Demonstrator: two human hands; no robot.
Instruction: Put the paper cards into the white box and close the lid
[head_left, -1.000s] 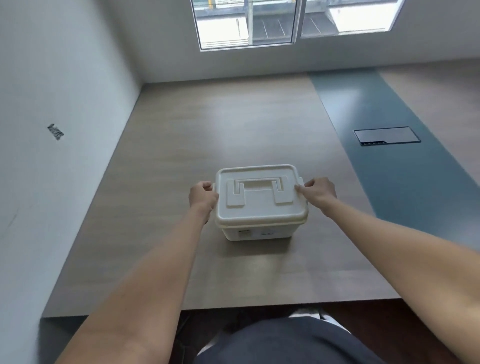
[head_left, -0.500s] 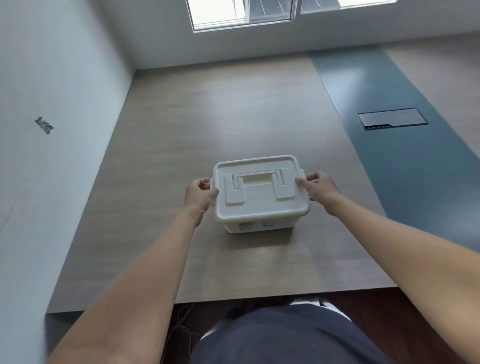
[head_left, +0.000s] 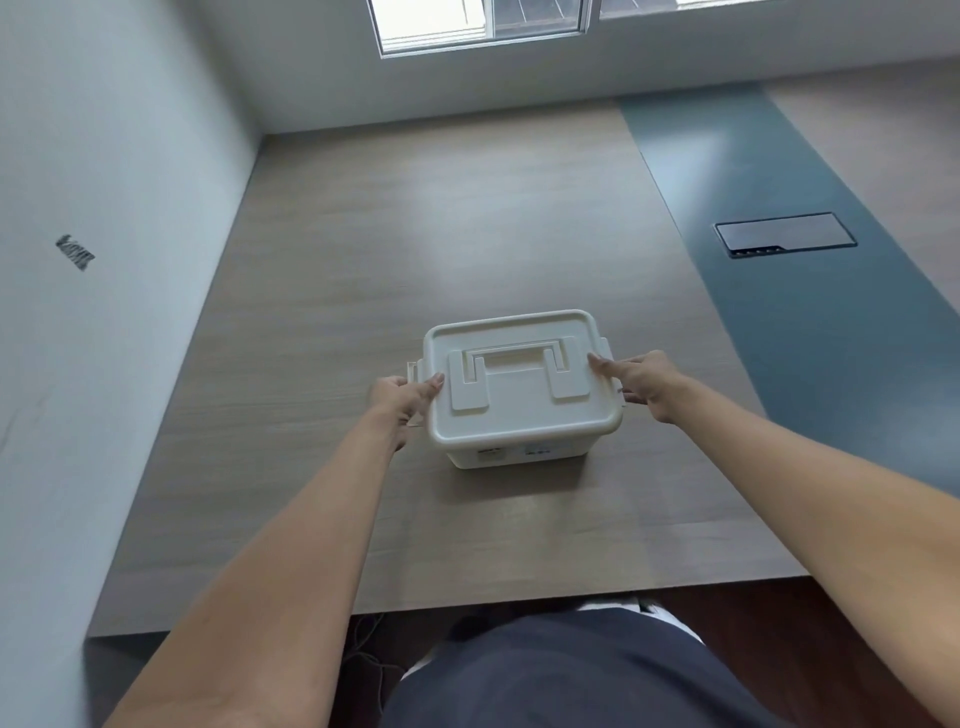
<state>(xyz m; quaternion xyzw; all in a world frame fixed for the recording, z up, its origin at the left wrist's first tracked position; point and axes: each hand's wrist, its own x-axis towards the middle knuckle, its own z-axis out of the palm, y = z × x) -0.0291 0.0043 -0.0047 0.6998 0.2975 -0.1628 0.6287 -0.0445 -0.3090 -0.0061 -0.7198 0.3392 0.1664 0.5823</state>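
Both hands, left hand (head_left: 402, 397) and right hand (head_left: 641, 382), flank the lidded white box (head_left: 519, 395)

The white box (head_left: 519, 452) and its lid (head_left: 522, 384) are looking like smooth, faintly glossy plastic. The table (head_left: 415, 234) under the box is showing matt wood grain, with a smooth blue-grey strip (head_left: 810, 312) right of the box.

Daylight enters through a window (head_left: 483, 23) far beyond the hands, its panes blown out to white. It leaves soft pale glare on the worktop (head_left: 415, 249) ahead of the left hand (head_left: 402, 397) and on the blue strip (head_left: 701, 150) beyond the right hand (head_left: 644, 382). A faint shadow lies under the white box (head_left: 519, 457). Wide-angle distortion bends the edges; the forearms nearest the camera look stretched and soft.
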